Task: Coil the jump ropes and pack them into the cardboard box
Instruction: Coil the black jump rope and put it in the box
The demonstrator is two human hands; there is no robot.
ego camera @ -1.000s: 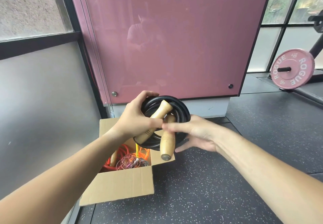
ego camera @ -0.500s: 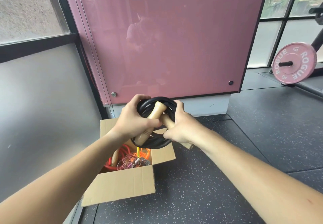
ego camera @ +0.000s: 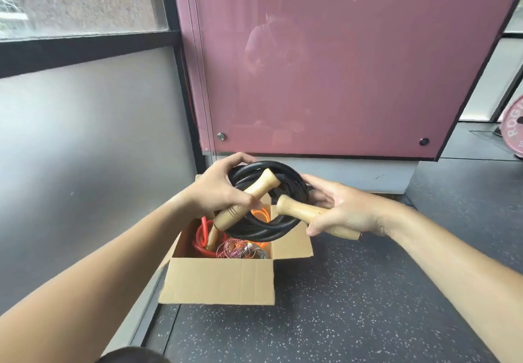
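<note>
Over the open cardboard box (ego camera: 220, 283) you held the coiled black jump rope (ego camera: 263, 229). Your left hand (ego camera: 218, 190) clamped coil and first handle (ego camera: 249, 195) together. Your right hand (ego camera: 348, 210) had swung the second handle (ego camera: 300, 210) outward, fingers loosely curled round it, so packing looked close. The coil hid the box's far side.

You are holding a matt black rubbery rope (ego camera: 263, 232) with smooth wooden handles (ego camera: 300, 210) over a matt cardboard box (ego camera: 220, 280).
</note>
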